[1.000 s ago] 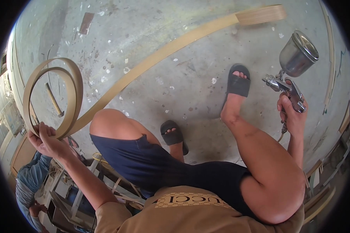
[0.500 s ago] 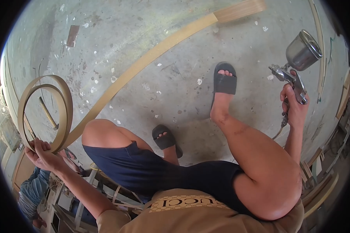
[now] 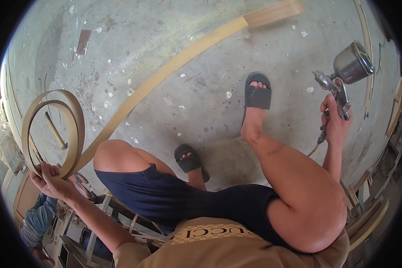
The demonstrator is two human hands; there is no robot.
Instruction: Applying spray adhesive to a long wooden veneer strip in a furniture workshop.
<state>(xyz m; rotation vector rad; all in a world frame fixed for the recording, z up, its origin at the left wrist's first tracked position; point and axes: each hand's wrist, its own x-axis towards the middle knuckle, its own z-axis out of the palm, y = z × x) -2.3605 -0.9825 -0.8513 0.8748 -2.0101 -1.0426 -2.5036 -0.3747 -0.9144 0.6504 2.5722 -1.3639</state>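
At the left, my left hand [image 3: 50, 179] is closed on the lower edge of a coil of tan edge-banding strip [image 3: 80, 129], which stands upright in loops. From the coil the strip runs out across the floor to the far right, where its end part [image 3: 272, 13] shows a browner wood-grain face. My right hand [image 3: 337, 118] grips the handle of a metal spray gun [image 3: 339, 91] at the right. A round metal cup [image 3: 352, 64] sits on top of the gun, tilted to the right. A hose [image 3: 320, 137] leads from the handle down past my knee.
The concrete floor [image 3: 201, 107] is spotted with paint. On it lie a small brown rectangular piece [image 3: 83, 42] and a short stick [image 3: 55, 129]. Long thin strips [image 3: 365, 53] lie along the right. Behind me at lower left are a person in blue [image 3: 40, 219] and wooden frames [image 3: 85, 245].
The spray gun and my right hand have moved slightly, with the cup a little lower and to the right. The coil in my left hand has dropped slightly.
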